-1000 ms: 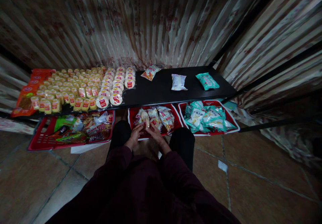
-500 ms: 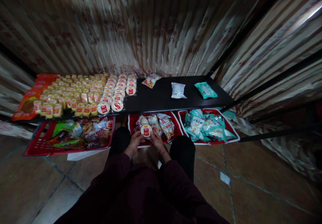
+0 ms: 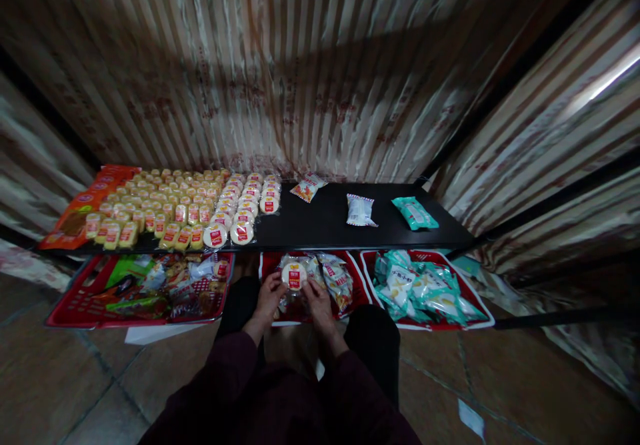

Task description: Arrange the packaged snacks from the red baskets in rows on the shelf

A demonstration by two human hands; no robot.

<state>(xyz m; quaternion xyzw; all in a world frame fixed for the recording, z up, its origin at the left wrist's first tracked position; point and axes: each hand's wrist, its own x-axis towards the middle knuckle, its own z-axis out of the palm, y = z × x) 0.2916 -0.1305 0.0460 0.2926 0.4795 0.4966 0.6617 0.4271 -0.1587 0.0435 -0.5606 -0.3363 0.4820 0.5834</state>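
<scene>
Between my hands is a round white rice cracker [image 3: 293, 276] in clear wrap with a red label, its printed face toward me. My left hand [image 3: 269, 298] pinches its left edge and my right hand [image 3: 319, 304] its right edge. Both hands are over the middle red basket [image 3: 356, 272], where more snack bags [image 3: 337, 284] lie. Beyond, on a black shelf [image 3: 320, 226], similar round crackers [image 3: 243, 234] overlap in rows. Left of them stand rows of small yellow wrapped cakes [image 3: 170, 236].
An orange bag [image 3: 83, 208] lies at the shelf's left end. A red-and-white packet [image 3: 309, 187], a pale packet [image 3: 361, 210] and a teal packet [image 3: 415, 213] lie farther right. Red baskets of mixed snacks [image 3: 75, 298] and teal bags [image 3: 433, 292] flank my knees.
The view has tilted up, so the shelf and baskets appear lower. My hands still hold the rice cracker, now turned flatter with its label facing up at me.
</scene>
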